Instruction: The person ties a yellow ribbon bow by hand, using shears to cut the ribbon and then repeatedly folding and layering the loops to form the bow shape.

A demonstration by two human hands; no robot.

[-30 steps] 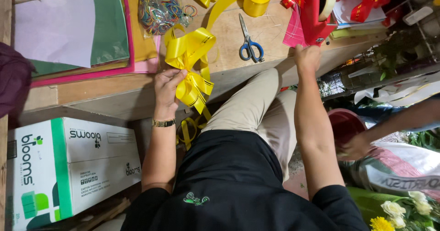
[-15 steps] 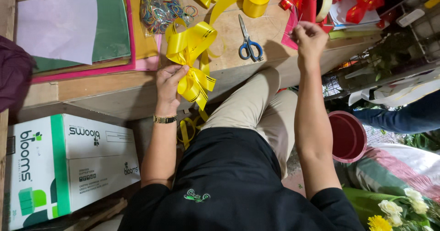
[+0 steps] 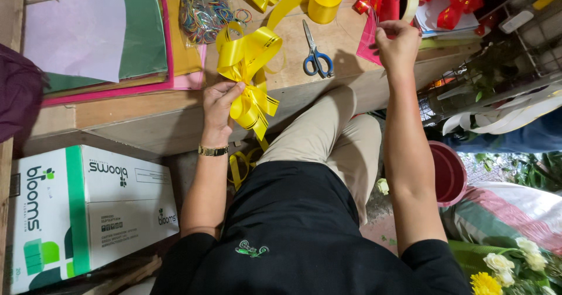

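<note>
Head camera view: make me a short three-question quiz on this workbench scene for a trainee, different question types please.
1. True or false: the left hand grips the glossy yellow ribbon bow at its middle.
2. Multiple choice: what lies on the wooden bench between the two hands? A) blue-handled steel scissors B) a hammer C) a stapler
3. Fill in the blank: the right hand is raised at the edge of a pink paper sheet, beside a heap of ______ ribbon bows.

Key:
1. True.
2. A; the yellow ribbon roll stands behind them.
3. Red.
</note>
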